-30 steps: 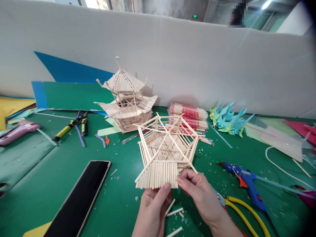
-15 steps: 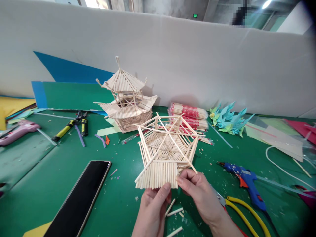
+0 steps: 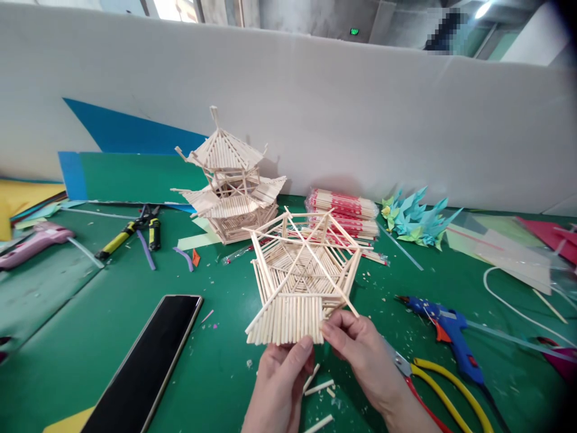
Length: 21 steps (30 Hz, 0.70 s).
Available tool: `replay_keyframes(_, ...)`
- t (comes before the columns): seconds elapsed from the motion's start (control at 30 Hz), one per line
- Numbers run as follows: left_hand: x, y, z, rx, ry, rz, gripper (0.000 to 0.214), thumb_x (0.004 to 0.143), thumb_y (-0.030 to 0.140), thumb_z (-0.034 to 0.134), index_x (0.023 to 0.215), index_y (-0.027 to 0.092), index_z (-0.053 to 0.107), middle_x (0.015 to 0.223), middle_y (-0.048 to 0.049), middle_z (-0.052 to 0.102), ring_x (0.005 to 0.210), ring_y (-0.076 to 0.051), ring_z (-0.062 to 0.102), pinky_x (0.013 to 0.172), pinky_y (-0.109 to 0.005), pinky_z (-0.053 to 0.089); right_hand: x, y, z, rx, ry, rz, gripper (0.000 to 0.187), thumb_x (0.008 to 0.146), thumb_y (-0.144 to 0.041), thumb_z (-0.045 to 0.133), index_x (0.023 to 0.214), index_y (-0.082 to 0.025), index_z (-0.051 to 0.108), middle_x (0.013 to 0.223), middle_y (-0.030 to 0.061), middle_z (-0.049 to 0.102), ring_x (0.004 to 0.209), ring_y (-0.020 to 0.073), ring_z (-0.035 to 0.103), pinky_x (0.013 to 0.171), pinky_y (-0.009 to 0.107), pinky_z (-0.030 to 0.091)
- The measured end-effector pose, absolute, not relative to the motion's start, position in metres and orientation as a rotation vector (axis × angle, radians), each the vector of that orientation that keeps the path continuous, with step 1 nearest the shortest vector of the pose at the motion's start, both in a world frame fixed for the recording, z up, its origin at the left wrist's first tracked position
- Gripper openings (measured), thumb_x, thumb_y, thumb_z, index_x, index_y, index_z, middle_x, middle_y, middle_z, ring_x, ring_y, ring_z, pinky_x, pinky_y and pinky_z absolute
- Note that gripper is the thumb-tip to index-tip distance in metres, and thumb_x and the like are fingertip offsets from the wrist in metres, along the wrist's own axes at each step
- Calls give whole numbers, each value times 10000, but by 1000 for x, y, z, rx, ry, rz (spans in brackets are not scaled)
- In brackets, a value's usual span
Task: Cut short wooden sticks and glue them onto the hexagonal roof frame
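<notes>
A hexagonal frame of thin wooden sticks [image 3: 303, 278] is tilted up toward me above the green table [image 3: 90, 337]. My left hand [image 3: 280, 379] pinches the lower edge of its flat stick panel from below. My right hand [image 3: 360, 355] is closed on the frame's lower right corner. A finished stick pagoda [image 3: 229, 180] stands behind it. Short cut sticks [image 3: 318, 386] lie under my hands.
A black phone [image 3: 144, 361] lies at the left. Yellow-handled cutters [image 3: 130, 230] and a pink glue gun [image 3: 31, 240] are farther left. A blue glue gun [image 3: 446, 328], yellow-handled pliers [image 3: 442, 385], wrapped chopstick packs [image 3: 347, 213] and paper cranes [image 3: 417, 219] sit at the right. A white board [image 3: 360, 120] walls the back.
The view has dipped slightly; both hands and the stick frame stay almost still.
</notes>
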<state>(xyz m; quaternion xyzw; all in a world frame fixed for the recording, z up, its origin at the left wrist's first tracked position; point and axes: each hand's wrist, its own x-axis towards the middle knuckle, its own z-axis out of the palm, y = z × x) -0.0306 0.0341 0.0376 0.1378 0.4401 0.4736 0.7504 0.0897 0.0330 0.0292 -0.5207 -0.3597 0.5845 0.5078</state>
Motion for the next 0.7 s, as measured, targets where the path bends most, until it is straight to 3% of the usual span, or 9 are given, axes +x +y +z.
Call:
replay_keyframes(0.23,-27,37,36,288,966,1017,233,484,270,802,477,110,633,476,9,544,485,-80,419,483,-191,377,87,33,27,-1207,-812,1437,307,728,-399,614,580,-162,486,510,-73,368,481,67,240,443,207,207)
replay_keyframes(0.7,-24,41,45,367,1009,1033,176,512,209,777,434,126,643,441,14,534,441,-98,428,514,-240,413,87,35,28,-1241,-819,1416,319,680,-393,657,559,-162,474,497,-79,359,481,65,242,441,205,197)
